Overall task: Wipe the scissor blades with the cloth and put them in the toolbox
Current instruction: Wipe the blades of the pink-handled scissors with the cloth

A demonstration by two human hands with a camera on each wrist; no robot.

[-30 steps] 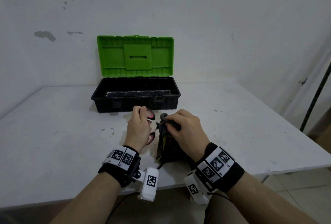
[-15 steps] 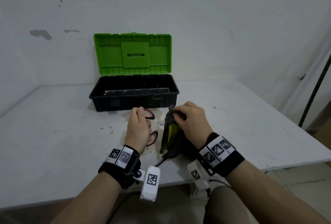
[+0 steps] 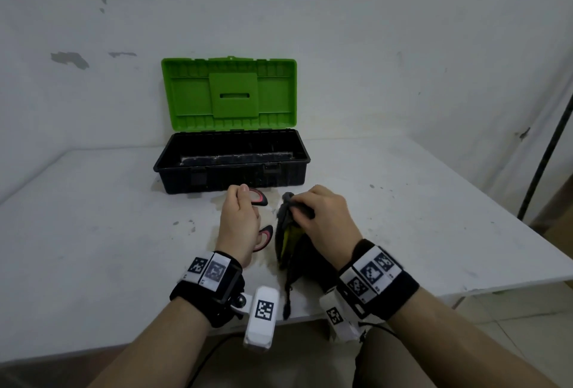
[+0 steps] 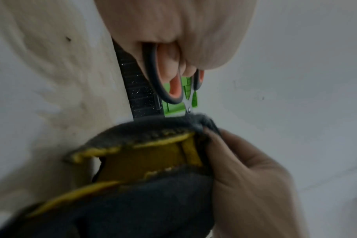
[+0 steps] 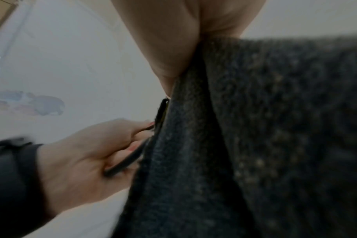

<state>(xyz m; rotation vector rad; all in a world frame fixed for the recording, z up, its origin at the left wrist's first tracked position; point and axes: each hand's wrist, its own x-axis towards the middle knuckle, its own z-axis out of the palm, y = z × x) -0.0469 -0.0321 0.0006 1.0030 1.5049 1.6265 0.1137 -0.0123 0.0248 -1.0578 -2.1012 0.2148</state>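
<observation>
My left hand grips the scissors by their black and red handle loops, just above the table in front of the toolbox. The blades run right into a dark grey cloth with a yellow inner side, and the cloth hides them. My right hand pinches the cloth around the blades. The black toolbox stands behind the hands with its green lid raised. In the right wrist view the cloth fills most of the picture, beside my left hand.
The white table carries stains around the hands and its front edge runs just under my wrists. A white wall stands close behind the toolbox. A dark pole leans at the far right, beyond the table's edge.
The right hand slid with the cloth to the right along the blades, away from the left hand, then stayed there. The left hand kept the scissor handles in place.
</observation>
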